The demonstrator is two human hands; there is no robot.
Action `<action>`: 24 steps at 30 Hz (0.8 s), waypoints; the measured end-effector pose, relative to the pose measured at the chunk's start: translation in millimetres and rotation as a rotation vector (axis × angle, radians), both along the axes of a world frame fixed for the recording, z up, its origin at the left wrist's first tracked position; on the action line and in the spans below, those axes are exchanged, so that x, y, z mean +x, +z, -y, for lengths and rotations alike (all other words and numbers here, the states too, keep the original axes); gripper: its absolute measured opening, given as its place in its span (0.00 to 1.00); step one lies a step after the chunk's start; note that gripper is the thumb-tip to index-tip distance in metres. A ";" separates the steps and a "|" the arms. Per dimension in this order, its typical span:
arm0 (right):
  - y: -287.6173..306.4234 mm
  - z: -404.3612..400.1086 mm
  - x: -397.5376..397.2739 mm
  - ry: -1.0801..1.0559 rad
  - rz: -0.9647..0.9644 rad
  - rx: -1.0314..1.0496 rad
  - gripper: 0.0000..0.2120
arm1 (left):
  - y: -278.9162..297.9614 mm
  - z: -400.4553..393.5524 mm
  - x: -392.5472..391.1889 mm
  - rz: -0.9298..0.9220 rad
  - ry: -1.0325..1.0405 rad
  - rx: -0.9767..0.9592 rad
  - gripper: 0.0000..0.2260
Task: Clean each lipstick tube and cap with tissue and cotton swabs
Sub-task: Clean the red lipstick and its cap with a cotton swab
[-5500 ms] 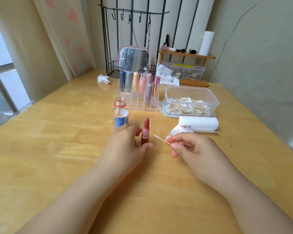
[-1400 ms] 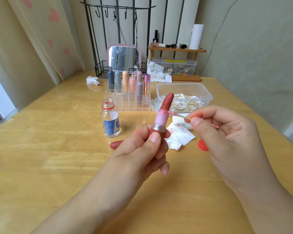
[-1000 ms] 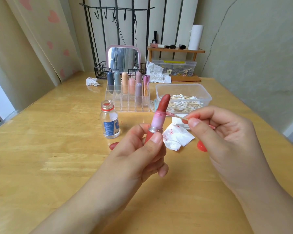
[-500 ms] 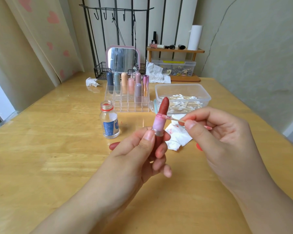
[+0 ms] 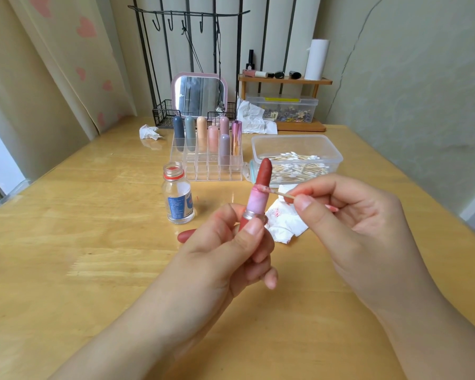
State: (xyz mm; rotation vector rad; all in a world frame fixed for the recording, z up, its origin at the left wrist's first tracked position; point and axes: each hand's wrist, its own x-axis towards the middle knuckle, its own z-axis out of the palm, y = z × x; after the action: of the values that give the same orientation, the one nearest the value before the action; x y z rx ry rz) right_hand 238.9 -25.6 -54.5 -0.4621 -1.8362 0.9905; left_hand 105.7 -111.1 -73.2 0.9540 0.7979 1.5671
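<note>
Raised slightly, left hand [image 5: 231,250] grips the upright lipstick [image 5: 255,200]; right hand [image 5: 348,215] pinches a swab [image 5: 281,193] against it.

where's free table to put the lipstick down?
Bare wood runs left of the small bottle toward the curtain, and across the near table below both hands. Crowded: the middle, with red cap, stained tissue, swab box and organizer. Left hand holds the lipstick; right hand pinches the swab.

lipstick [image 5: 255,204] raised off table, cotton swab [image 5: 274,192] now touching it
</note>
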 end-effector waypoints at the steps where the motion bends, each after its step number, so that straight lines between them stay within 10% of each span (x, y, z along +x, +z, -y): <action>1: 0.3 -0.8 0.6 -0.011 -0.008 -0.011 0.02 | -0.1 -0.2 0.1 0.004 -0.006 0.003 0.09; 24: 2.1 -0.2 1.5 -0.005 -0.014 -0.043 0.02 | -7.9 -3.4 -4.1 0.059 -0.070 0.048 0.09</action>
State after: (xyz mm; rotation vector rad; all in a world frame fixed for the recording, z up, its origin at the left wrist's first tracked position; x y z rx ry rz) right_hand 240.4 -25.4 -52.4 -0.4844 -1.8032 1.0292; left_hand 101.6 -107.7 -81.0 0.9559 0.6808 1.5525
